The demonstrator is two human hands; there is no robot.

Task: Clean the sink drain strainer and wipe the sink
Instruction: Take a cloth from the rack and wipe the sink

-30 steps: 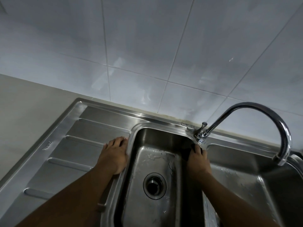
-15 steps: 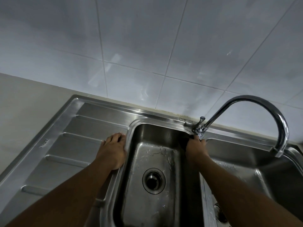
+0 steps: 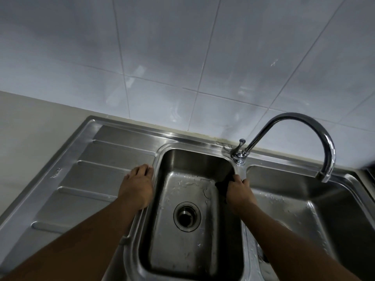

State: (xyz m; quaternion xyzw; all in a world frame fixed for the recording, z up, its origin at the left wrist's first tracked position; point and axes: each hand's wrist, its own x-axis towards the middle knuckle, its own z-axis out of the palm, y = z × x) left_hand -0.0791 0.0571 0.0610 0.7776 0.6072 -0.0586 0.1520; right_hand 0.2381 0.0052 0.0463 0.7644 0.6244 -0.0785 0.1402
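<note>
A stainless steel double sink fills the lower view; its small middle basin [image 3: 209, 161] has a round drain strainer [image 3: 187, 216] in its wet floor. My right hand [image 3: 239, 194] grips a dark cloth [image 3: 223, 184] and presses it against the basin's right wall, near the back right corner under the tap base. My left hand [image 3: 137, 187] lies flat, fingers together, on the drainboard beside the basin's left rim, holding nothing.
A curved chrome tap [image 3: 316, 134] arches from its base [image 3: 239, 156] over the larger right basin [image 3: 304, 199], which has water drops and a second drain [image 3: 262, 254] partly behind my forearm. A ribbed drainboard [image 3: 85, 175] lies left. White wall tiles rise behind.
My right hand with the cloth has slid down a little from the tap base onto the basin's right wall. My left hand has stayed on the drainboard.
</note>
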